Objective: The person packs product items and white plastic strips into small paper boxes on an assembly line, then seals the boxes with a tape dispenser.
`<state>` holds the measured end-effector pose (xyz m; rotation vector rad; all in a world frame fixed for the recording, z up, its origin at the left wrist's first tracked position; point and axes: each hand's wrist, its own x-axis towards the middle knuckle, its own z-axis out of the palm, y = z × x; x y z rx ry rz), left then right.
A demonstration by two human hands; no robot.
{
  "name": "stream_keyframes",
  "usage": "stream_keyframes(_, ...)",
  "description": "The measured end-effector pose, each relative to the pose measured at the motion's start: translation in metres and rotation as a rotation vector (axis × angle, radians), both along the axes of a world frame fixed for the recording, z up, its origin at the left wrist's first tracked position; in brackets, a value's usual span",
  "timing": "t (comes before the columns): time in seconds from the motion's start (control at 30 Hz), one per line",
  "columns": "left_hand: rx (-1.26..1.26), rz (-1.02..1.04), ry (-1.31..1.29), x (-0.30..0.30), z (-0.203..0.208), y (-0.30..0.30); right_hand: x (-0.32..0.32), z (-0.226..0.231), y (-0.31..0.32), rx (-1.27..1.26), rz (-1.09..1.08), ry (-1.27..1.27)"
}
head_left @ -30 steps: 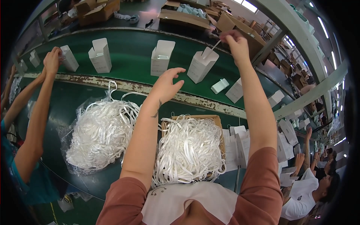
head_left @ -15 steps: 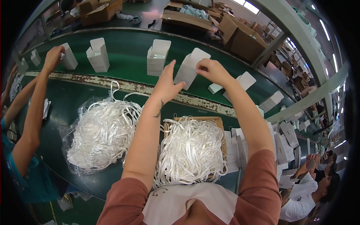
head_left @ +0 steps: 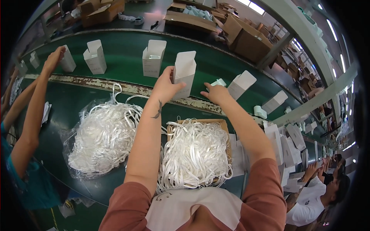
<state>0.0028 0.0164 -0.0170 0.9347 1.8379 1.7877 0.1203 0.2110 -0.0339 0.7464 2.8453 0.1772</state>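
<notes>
At the near edge of the green conveyor belt point(head_left: 123, 63), my left hand point(head_left: 166, 87) is closed round a white carton box point(head_left: 185, 71). The box stands upright with its top flap raised. To its right, my right hand point(head_left: 216, 93) is held over the belt, thumb and fingers apart and nothing seen between them. Just beyond its knuckles lies a small pale-green item point(head_left: 220, 82), partly hidden by the hand. In front of me a shallow cardboard tray point(head_left: 230, 148) is heaped with white ribbon loops point(head_left: 196, 154).
Other open white boxes stand along the belt, one left of mine point(head_left: 153, 61) and one to the right point(head_left: 241, 84). A clear plastic bag of white straps point(head_left: 102, 142) lies left. Folded cartons point(head_left: 289, 148) pile up at right. A co-worker's hand point(head_left: 55, 57) touches a box at far left.
My left hand has closed on the box, which now stands more upright and slightly nearer and left. My right hand has left the box and moved down toward me. Boxes on the belt shifted left.
</notes>
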Motion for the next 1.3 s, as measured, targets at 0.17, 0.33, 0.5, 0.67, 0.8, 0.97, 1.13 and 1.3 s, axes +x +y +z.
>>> stream_keyframes(0.17,-0.001,0.018,0.027,-0.002,-0.004,0.002,0.002,-0.003,-0.003,0.011,-0.027,-0.032)
stream_keyframes(0.33,-0.017,0.049,0.054,-0.006,-0.006,0.001,0.014,0.021,-0.006,0.016,0.106,0.228)
stream_keyframes(0.5,-0.042,0.092,0.096,-0.008,-0.013,0.005,0.022,0.067,-0.013,-0.299,0.068,0.467)
stream_keyframes(0.67,-0.127,0.194,0.197,-0.007,-0.016,0.003,0.041,0.091,-0.029,-0.68,0.33,0.673)
stream_keyframes(0.8,-0.147,0.136,0.232,-0.001,-0.008,0.0,0.042,0.106,-0.048,-0.557,0.491,0.716)
stream_keyframes(0.97,-0.084,-0.012,0.195,0.001,-0.009,-0.001,0.017,0.112,-0.06,-0.113,0.651,0.468)
stream_keyframes(1.13,-0.106,0.02,0.18,-0.001,-0.009,0.003,-0.011,0.099,-0.075,-0.166,0.609,0.495)
stream_keyframes(1.3,-0.031,0.028,0.084,-0.013,-0.027,0.006,-0.033,0.064,-0.065,-0.079,0.733,0.472)
